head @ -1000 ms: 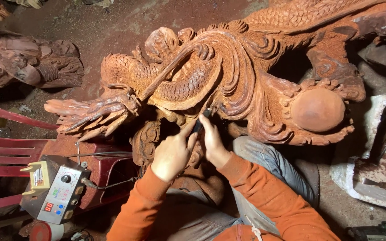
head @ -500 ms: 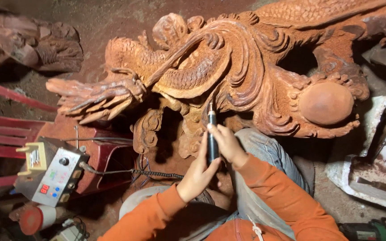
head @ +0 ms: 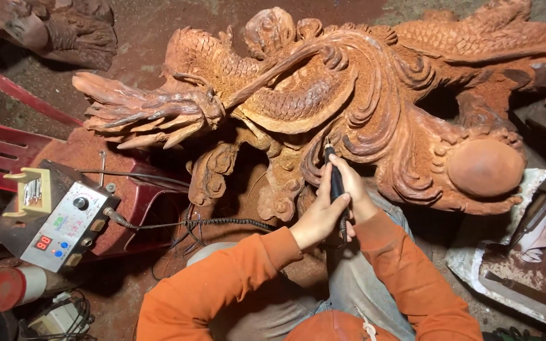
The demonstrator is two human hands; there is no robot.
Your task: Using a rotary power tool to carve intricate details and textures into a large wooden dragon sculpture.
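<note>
Dusty red workshop floor (head: 159,25). At frame centre, left hand (head: 319,218) and right hand (head: 356,197) both clasp the black tool (head: 336,183), its tip touching the wood carving (head: 361,95) above.

Carved sculpture (head: 361,95) was raw reddish wood, matt, dusty, rough-scaled; its round ball (head: 485,167) sanded smooth. Rotary tool handpiece (head: 336,183) looked black, smooth plastic. Sleeves (head: 222,284) were orange knit cloth.
</note>
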